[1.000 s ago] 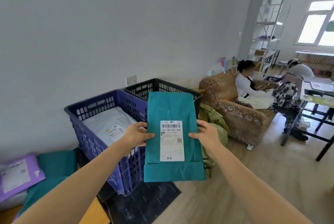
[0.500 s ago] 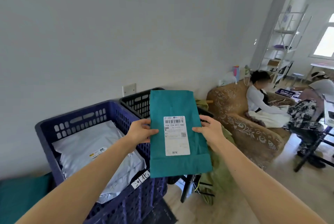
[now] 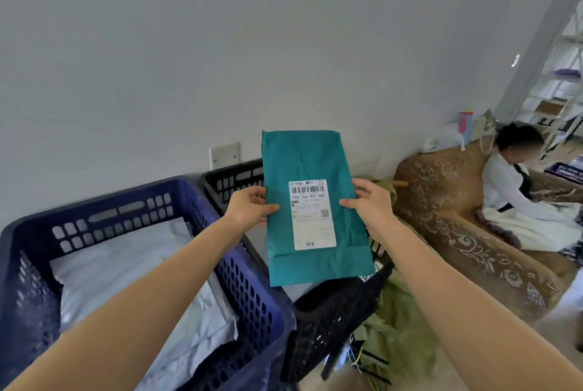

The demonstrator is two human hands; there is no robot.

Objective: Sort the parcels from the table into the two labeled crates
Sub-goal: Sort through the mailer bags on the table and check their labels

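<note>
A flat teal parcel (image 3: 310,157), rectangular and made of a creased, matte, paper-like wrap, was held upright in the air in front of the person, its long axis running top to bottom and its lower end folded into a band. A white printed shipping label (image 3: 313,214) with a barcode faced the camera. The left hand (image 3: 249,207) and the right hand (image 3: 369,201) each pinched one long edge at about mid-height, thumbs on the front and fingers behind, so neither was the nearer one. The parcel hung straight above a black perforated plastic crate (image 3: 331,311). A blue perforated plastic crate (image 3: 104,198) stood touching it on the left, under the left forearm, and held smooth, slightly crumpled grey-white plastic mailer bags (image 3: 126,264). No crate labels could be read here, so the choice looked undecided; a straight drop would land it in the black crate, a leftward swing in the blue. Behind stood a plain pale wall with a white socket plate (image 3: 224,155). To the right was a brown patterned sofa (image 3: 457,233) with a seated person (image 3: 511,195).
</note>
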